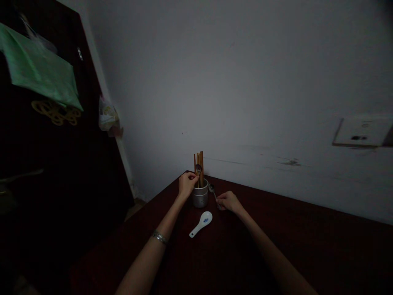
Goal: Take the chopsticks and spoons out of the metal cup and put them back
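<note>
A grey utensil holder (pixel 200 200) stands upright on the dark red table, with several wooden chopsticks (pixel 202 166) rising out of it. At its left rim, my left hand (pixel 186 184) pinches a metal spoon (pixel 198 168) whose bowl points up in front of the chopsticks. To the right of the holder, my right hand (pixel 227 201) has its fingers closed on the handle of a second metal spoon (pixel 211 187), the bowl pointing away from me. A white ceramic soup spoon (pixel 203 221) with a blue mark lies in front of the holder, touched by neither hand.
The table (pixel 276 229) meets a pale wall (pixel 233 102) behind the holder. At left is a dark door (pixel 92 172) with a green cloth (pixel 43 67) hanging on it. A plastic bag (pixel 108 116) hangs beside the door, and a wall socket (pixel 362 132) is at right.
</note>
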Demonstrator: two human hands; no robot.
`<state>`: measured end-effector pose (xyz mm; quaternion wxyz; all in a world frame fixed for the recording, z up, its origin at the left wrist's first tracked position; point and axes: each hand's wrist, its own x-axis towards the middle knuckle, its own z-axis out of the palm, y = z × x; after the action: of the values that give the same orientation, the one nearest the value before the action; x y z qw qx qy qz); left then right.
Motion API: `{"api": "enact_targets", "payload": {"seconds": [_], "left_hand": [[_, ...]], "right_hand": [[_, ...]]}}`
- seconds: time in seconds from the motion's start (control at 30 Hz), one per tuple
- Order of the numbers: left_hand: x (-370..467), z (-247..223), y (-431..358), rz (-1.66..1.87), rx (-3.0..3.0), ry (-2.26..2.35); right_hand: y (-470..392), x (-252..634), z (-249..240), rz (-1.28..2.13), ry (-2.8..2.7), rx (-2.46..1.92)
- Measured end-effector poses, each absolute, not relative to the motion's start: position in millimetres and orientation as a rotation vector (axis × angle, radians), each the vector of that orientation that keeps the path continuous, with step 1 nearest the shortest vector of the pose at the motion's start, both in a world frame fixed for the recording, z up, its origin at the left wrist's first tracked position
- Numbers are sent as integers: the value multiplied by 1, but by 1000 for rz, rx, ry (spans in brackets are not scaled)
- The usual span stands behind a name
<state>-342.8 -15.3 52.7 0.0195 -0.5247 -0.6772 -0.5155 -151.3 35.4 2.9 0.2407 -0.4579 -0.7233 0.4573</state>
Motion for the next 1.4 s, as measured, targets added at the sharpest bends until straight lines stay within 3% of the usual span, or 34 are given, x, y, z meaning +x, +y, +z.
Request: {"api": "enact_targets", "payload": {"seconds": [0.77, 1.2, 1.4], "left_hand": [[-337, 60, -24, -1632, -1641, -2096], [-338, 56, -22, -1498, -1625, -2197], [-331, 66, -23, -1357, -1586, -2237]], "right_hand": [[31, -148, -12, 492, -2165, -1414], [33, -148, 9, 407, -2190, -1230], [23, -160, 33, 671, -1954, -847]]}}
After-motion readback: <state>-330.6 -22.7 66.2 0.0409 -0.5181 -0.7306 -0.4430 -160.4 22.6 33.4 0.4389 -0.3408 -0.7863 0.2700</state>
